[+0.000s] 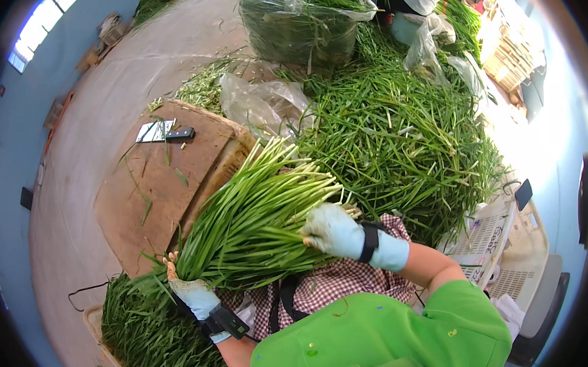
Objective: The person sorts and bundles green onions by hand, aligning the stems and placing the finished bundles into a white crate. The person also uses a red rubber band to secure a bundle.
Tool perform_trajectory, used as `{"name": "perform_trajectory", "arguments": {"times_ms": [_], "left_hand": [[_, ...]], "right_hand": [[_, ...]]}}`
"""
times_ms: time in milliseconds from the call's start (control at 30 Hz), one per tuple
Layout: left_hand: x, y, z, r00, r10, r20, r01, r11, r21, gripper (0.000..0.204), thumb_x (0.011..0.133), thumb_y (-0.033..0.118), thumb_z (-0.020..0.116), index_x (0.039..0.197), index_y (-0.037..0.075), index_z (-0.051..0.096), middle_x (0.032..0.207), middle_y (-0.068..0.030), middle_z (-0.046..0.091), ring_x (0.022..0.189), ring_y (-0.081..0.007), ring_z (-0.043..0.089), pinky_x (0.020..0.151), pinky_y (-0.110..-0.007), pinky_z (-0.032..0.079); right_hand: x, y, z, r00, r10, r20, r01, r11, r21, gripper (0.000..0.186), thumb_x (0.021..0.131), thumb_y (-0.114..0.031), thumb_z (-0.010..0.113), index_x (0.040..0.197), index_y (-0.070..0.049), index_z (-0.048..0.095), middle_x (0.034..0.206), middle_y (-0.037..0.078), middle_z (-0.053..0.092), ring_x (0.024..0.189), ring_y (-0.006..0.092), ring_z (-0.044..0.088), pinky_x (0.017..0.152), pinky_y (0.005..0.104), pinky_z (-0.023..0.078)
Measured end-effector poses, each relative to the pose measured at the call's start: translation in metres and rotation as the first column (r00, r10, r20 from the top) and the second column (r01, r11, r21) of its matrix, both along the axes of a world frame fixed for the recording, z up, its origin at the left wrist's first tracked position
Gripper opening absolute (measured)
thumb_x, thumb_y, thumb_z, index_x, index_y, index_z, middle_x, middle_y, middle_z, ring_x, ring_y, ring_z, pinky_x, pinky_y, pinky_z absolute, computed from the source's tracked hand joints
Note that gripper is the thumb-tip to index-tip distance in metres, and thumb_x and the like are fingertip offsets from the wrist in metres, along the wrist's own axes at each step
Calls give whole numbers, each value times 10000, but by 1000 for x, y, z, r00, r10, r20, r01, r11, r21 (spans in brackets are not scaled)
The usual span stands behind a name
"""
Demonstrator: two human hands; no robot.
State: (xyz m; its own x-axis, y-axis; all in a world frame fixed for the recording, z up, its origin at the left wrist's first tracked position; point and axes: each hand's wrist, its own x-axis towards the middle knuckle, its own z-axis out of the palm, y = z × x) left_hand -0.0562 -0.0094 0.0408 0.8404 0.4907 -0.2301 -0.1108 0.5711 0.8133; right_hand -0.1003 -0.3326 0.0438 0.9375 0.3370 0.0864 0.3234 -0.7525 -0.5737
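Note:
A large bunch of long green leafy stalks with pale ends (253,211) lies across my lap, over a checked cloth (397,230). My left hand (191,287), in a pale blue glove, grips the bunch at its leafy lower-left end. My right hand (331,231), gloved too, is closed on the bunch near the pale ends at the right. Just left of the bunch is a worn brown board (135,203), with a black-handled knife (178,134) lying on it among a few loose leaves.
Heaped greens (400,149) fill the middle right, with crumpled plastic (264,110) beside them. A bagged pile (294,36) stands behind. Another person (413,2) is partly visible at the top. White crates (520,259) stand at right; more greens (137,327) are at lower left.

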Motion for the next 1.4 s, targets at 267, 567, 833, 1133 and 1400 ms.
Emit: {"name": "perform_trajectory", "arguments": {"times_ms": [267, 567, 833, 1133, 1400], "left_hand": [[-2, -4, -3, 998, -31, 54, 33, 999, -36, 385, 907, 192, 513, 1256, 35, 468, 1161, -77, 568, 1072, -158, 535, 922, -340, 451], [-1, -26, 39, 983, -60, 175, 66, 997, -29, 380, 907, 178, 501, 1259, 38, 468, 1136, -88, 575, 1040, -157, 541, 928, -327, 426], [4, -21, 38, 997, -50, 59, 50, 999, 4, 380, 908, 225, 499, 1262, 89, 472, 1127, -53, 575, 1006, -157, 545, 859, -348, 465], [16, -38, 62, 966, -139, 217, -16, 808, 589, 388, 907, 139, 473, 1287, 65, 442, 1174, -124, 539, 1052, -170, 537, 908, -354, 464], [9, -140, 158, 857, -514, 49, 443, 781, 440, 332, 873, 85, 521, 1192, 3, 483, 1174, -141, 532, 1014, -234, 525, 833, -337, 451]], "right_hand": [[-3, -10, -12, 849, -335, -409, 487, 797, 358, 340, 873, -355, 549, 998, -46, 619, 889, 139, 648, 830, 302, 618, 731, 373, 494], [79, 26, 15, 536, 154, -830, 502, 732, 461, 205, 838, -213, 642, 863, -10, 637, 697, 58, 649, 571, 128, 600, 519, 245, 484], [67, -48, 52, 860, 218, -462, 324, 466, 823, 135, 895, -126, 544, 936, -18, 614, 753, 69, 638, 541, 97, 590, 423, 191, 484], [42, -110, 92, 869, -486, 90, 481, 789, -383, 1017, 694, -272, 768, 1439, -77, 103, 1467, 197, 185, 1347, 277, 240, 1092, 363, 234], [78, 67, 124, 949, 312, 41, -88, 139, 986, 648, 801, -274, 628, 1331, -47, 332, 1295, 145, 428, 1163, 264, 430, 974, 369, 365]]}}
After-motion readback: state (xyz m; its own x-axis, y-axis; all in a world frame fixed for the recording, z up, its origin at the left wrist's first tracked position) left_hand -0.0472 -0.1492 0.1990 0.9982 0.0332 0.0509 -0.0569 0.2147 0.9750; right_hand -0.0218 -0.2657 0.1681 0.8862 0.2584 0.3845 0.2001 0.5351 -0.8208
